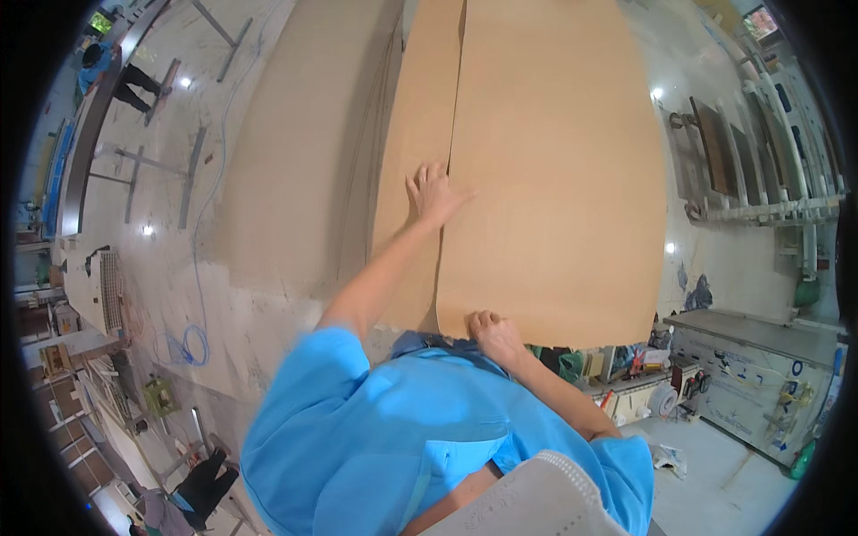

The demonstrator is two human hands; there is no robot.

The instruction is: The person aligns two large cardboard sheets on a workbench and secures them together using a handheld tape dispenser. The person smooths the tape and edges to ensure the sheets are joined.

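Brown sheet (pixel 554 179): wide and flat, directly in front of the person, its near edge by the blue shirt (pixel 393 420).
Pale board (pixel 290 170): left of the brown sheet.
Brown strip (pixel 407 161): narrower, along the brown sheet's left edge, a dark line between the two.
Rack (pixel 760 161): right of the brown sheet, boards in it.
Bench (pixel 751 357): beyond the brown sheet's near right corner.
Co-worker (pixel 121 73): well left of the brown sheet.
Left hand (pixel 433 196): open, fingers spread over the brown sheet's left edge and the strip, grasping nothing.
Right hand (pixel 498 338): fingers curled at the brown sheet's near edge, close to its left corner; cannot tell whether it pinches the sheet.
Blue cable (pixel 195 344): coiled on the floor, well left of the brown sheet.
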